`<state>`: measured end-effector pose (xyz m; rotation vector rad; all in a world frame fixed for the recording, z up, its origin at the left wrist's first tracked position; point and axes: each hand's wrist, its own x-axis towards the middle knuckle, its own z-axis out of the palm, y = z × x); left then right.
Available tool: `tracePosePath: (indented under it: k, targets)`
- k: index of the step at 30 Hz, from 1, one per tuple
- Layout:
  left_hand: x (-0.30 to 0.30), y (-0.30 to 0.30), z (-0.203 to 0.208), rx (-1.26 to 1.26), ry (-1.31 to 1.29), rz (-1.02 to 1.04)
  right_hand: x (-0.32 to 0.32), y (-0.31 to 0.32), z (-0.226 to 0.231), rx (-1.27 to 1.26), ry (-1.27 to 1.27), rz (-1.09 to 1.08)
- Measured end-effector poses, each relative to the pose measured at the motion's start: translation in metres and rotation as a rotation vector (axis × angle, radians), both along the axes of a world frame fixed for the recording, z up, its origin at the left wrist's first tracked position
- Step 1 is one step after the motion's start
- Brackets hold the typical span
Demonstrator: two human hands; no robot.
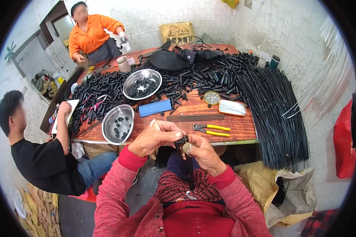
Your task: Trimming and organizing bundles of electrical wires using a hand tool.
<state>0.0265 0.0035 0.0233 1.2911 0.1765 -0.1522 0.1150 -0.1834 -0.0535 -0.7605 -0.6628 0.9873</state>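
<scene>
Just off the table's near edge, my left hand [157, 138] and my right hand [205, 155] meet around a short black tube [180, 145]. The left thumb and fingers pinch its upper end. My right thumb and fingers close on its side, and something pale covers that thumb's tip. A dark length hangs below the hands toward my lap; I cannot tell whether it belongs to the tube. Closest on the table lie yellow-handled pincers [212, 130], a flat dark metal bar [195, 117] and a steel bowl [105, 125] holding small black rings.
On the wooden table [241, 132] are a blue block [155, 107], a second steel bowl [159, 90], a round tin [212, 98] and a tin of thin pale sticks [232, 107]. Black tubes heap behind; long black rods [279, 114] overhang right. Someone in black sits left; another in orange stands behind.
</scene>
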Motion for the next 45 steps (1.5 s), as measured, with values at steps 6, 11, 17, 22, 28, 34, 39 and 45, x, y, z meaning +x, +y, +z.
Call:
tracePosePath:
  k: [6,11,17,22,28,34,39,45]
  targets:
    - [-0.01,-0.004,0.012,0.123,-0.189,-0.021,0.002,0.0,0.004,0.0,0.013,0.03]
    - [-0.012,-0.007,0.005,0.172,-0.235,0.032,0.001,0.002,0.006,-0.027,0.025,0.014]
    - [-0.01,-0.021,-0.002,0.313,-0.304,0.168,0.007,0.004,0.004,-0.042,0.051,-0.019]
    - [-0.012,-0.029,-0.003,0.272,-0.236,0.25,0.011,0.004,0.0,-0.037,0.048,-0.016]
    - [-0.016,-0.023,-0.004,0.193,-0.22,0.185,0.01,0.003,0.002,-0.057,0.041,-0.007]
    - [-0.012,-0.022,-0.011,0.163,-0.274,0.198,0.01,0.003,0.005,-0.052,0.024,-0.029]
    - [-0.01,-0.017,-0.013,0.103,-0.253,0.179,0.009,0.002,0.004,-0.064,0.022,-0.034]
    - [-0.006,-0.014,-0.014,0.077,-0.249,0.156,0.012,0.0,0.003,-0.09,0.017,-0.032]
